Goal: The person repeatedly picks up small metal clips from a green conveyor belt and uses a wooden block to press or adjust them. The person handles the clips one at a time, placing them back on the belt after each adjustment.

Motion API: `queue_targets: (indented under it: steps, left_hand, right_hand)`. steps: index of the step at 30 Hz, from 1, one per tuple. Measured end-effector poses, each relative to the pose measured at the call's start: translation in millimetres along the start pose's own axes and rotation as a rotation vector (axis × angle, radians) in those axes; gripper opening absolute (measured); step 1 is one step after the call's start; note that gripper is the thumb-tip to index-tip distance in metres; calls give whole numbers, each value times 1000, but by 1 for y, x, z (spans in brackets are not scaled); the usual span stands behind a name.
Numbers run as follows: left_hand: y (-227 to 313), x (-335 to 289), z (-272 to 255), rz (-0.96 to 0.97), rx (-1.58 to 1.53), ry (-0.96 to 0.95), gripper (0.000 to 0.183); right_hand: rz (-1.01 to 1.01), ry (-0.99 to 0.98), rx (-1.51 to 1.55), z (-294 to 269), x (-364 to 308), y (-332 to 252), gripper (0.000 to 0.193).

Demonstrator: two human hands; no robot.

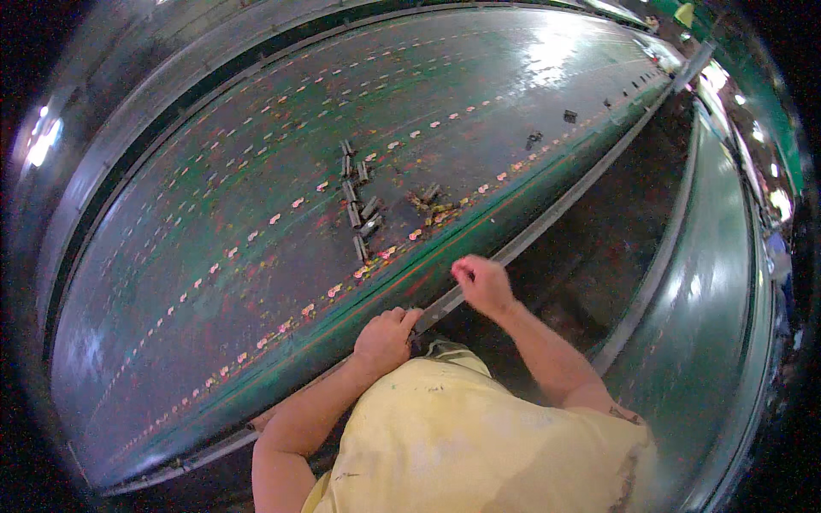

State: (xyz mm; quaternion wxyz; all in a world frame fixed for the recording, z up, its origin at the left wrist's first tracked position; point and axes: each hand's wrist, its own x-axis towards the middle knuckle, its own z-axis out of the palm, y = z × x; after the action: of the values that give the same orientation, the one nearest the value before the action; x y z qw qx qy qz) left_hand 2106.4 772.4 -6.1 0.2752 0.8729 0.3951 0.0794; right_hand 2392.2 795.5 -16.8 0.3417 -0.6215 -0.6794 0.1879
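Note:
My left hand [385, 341] rests with its fingers curled over the grey metal rail [560, 208] that runs along the near side of a long dark green table [256, 175]. Held up just over the rail, a little farther right, is my right hand [484, 285]. Its fingers are curled together and slightly smeared, and whatever they may pinch is hidden. Beyond both hands, small dark grey bars [351, 191] lie in a rough line on the table top. Rows of small pink and white printed marks [309, 309] run lengthwise over the surface.
Yellowish scraps [428, 205] lie by the bars. Small dark blocks [569, 116] sit farther along the table's near edge. A dark gap [590, 248] separates this table from a second green table [693, 342] on the right. A raised ledge [158, 111] borders the far side.

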Motion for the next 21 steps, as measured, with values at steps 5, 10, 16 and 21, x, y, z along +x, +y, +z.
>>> queue_targets:
  steps: [5, 10, 16, 21]
  left_hand:
    - [-1, 1, 9, -29, 134, -8, 47]
    - [6, 2, 25, -8, 309, 165, 30]
    - [10, 7, 21, -80, 338, 66, 24]
    - [5, 7, 22, -124, 294, -20, 32]
  right_hand:
    - [-354, -28, -614, -6, 97, 41, 28]
    - [-525, -197, -713, 29, 146, 60, 39]
    - [-277, -260, -381, 43, 139, 50, 27]
    - [-107, -117, -115, -15, 63, -10, 42]
